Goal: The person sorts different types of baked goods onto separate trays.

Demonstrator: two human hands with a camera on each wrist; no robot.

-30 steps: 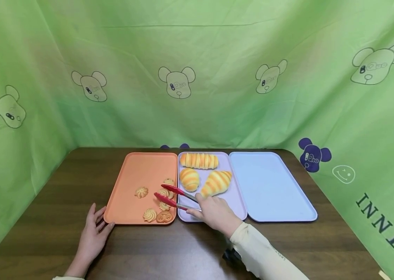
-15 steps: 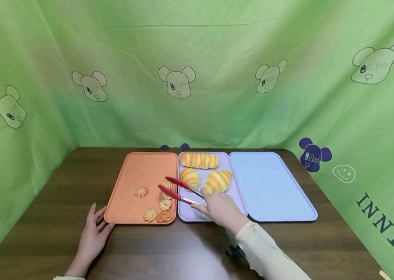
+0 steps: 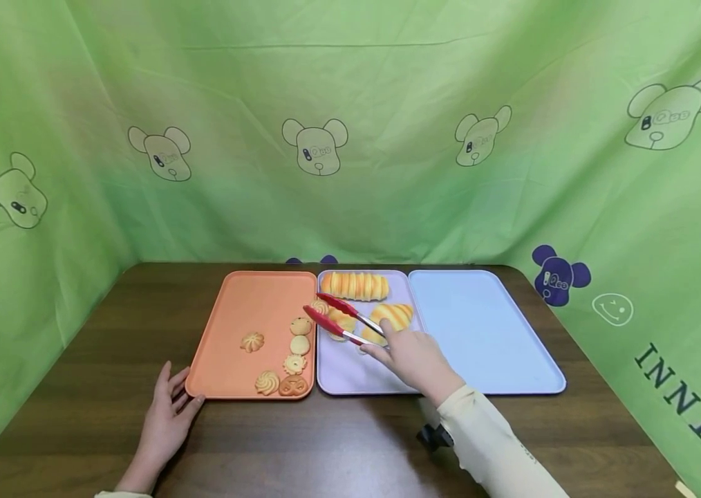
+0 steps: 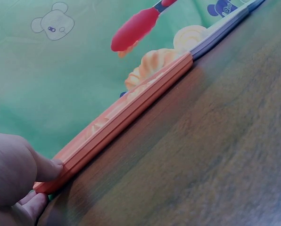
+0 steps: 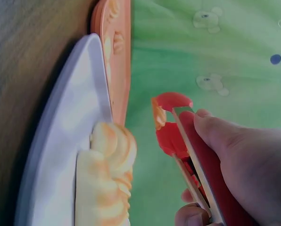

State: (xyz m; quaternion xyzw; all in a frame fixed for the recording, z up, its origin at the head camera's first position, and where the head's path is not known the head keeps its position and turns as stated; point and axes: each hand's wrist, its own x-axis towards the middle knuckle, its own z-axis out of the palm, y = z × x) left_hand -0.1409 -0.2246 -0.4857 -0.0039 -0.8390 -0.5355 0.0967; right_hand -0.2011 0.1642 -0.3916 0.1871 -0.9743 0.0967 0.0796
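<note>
The right hand [image 3: 417, 361] is curled round the tongs [image 3: 328, 321], whose tips pinch a swirl cookie [image 3: 320, 306] above the purple tray's [image 3: 350, 374] left edge. The cookie has just come up off the orange tray [image 3: 251, 297], left of the purple one, so its carry looks under way. Farther left, the left hand [image 3: 164, 418] grips the orange tray's near corner.

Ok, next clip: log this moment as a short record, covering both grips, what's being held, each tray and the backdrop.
right-hand grip: holds the red tongs
tongs' load: swirl cookie, pinched between the tips, in the air
left-hand grip: on the near left corner of the orange tray
orange tray: leftmost; six cookies lie on it
purple tray: middle; three bread rolls
blue tray: rightmost, beside the purple tray
backdrop: green printed cloth
</note>
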